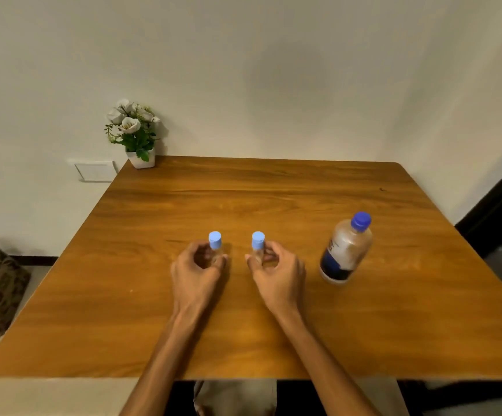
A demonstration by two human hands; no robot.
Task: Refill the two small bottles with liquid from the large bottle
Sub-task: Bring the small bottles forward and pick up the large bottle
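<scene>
A person's left hand [200, 270] and right hand [275, 273] each curled round one of two small bottles [215, 247] standing upright, side by side and apart, near the middle of a wooden table [273, 190]; both kept their light-blue caps on. The large bottle [345, 250], blue cap in place and label facing the camera, stood untouched to the right, well apart from the hands. Nothing had been poured; the work looked to be at its start, with the small bottles being gripped or set in place. To do this well, each would need a firm hold low on the body while its cap came off, kept upright and away from the table's near edge. Open wood lay behind the bottles and to the left, giving room to park caps; a potted flower [134, 132] sat at the far left corner, clear of any reach
</scene>
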